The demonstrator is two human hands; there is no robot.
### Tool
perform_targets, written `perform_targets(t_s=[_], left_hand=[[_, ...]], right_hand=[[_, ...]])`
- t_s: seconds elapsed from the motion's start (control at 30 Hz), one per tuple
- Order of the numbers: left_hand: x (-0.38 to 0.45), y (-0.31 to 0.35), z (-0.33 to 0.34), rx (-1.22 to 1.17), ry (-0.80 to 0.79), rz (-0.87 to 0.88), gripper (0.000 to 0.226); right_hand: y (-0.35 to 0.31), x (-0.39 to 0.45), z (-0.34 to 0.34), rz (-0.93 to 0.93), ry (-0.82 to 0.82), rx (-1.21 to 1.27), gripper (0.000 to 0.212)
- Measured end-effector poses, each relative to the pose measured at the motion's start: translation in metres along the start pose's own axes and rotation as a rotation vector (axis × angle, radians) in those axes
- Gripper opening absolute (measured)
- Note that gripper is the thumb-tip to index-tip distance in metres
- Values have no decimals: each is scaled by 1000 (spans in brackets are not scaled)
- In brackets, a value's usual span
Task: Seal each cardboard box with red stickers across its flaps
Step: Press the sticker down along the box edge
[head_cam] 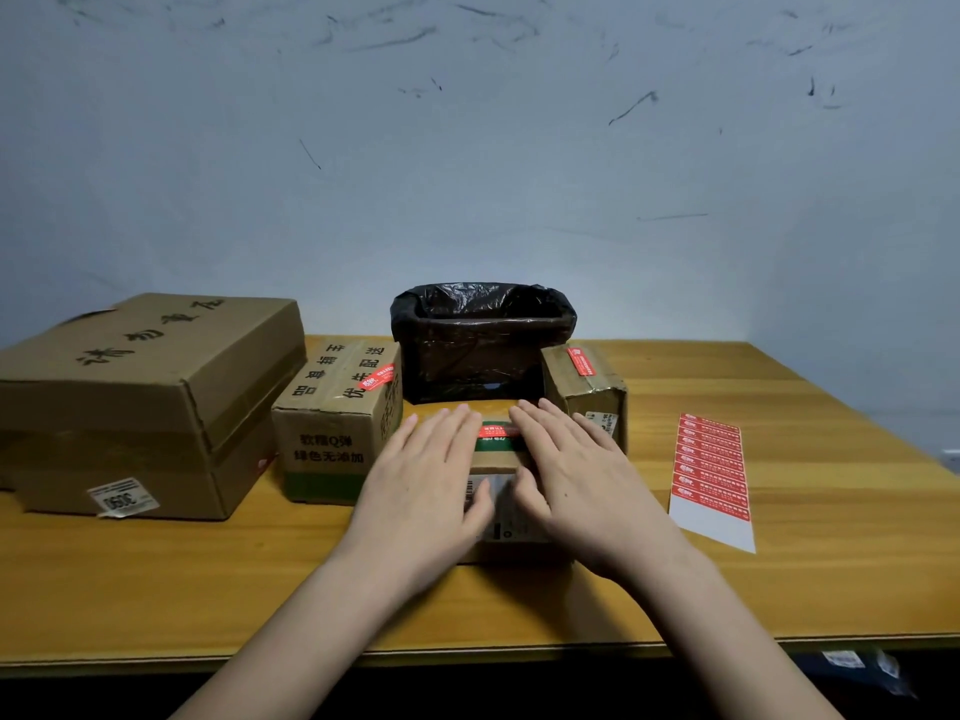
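Note:
A small cardboard box (501, 462) stands on the wooden table (208, 563) right in front of me. Across its closed top flaps lies a red sticker (493, 432), partly hidden by my fingers. My left hand (428, 475) lies flat on the box's left half with fingers straight. My right hand (571, 470) presses flat on the right half, its fingertips on the sticker's end. A sheet of red stickers (710, 467) lies on the table to the right of the box.
A large cardboard box (140, 402) stands at the far left. Beside it is a medium box (337, 423) bearing a red sticker. A black-bag-lined bin (480, 345) stands behind the small box, and another stickered box (584, 392) sits at its right.

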State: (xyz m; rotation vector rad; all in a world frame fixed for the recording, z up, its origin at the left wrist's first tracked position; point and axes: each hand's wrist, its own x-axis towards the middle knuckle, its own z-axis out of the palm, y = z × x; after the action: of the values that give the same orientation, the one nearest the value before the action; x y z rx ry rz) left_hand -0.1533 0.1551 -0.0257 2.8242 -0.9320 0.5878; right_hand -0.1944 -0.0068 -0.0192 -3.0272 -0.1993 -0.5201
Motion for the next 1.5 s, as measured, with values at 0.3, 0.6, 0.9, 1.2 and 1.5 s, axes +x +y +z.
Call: perform_targets(t_s=[0.3, 0.6, 0.9, 1.2, 1.5], left_hand=[[-4, 4, 5, -23, 41, 41, 59], [1, -9, 3, -440, 163, -214, 42], [2, -5, 22, -1036, 108, -429, 56], [3, 2, 18, -1263, 93, -488, 61], [16, -8, 12, -1299, 65, -405, 58]], right_hand=[[2, -6, 2, -32, 21, 59, 84], [22, 9, 3, 326, 169, 439, 39], [27, 11, 19, 431, 92, 767, 54], [38, 9, 12, 279, -118, 767, 109], [53, 8, -2, 207, -180, 641, 101]])
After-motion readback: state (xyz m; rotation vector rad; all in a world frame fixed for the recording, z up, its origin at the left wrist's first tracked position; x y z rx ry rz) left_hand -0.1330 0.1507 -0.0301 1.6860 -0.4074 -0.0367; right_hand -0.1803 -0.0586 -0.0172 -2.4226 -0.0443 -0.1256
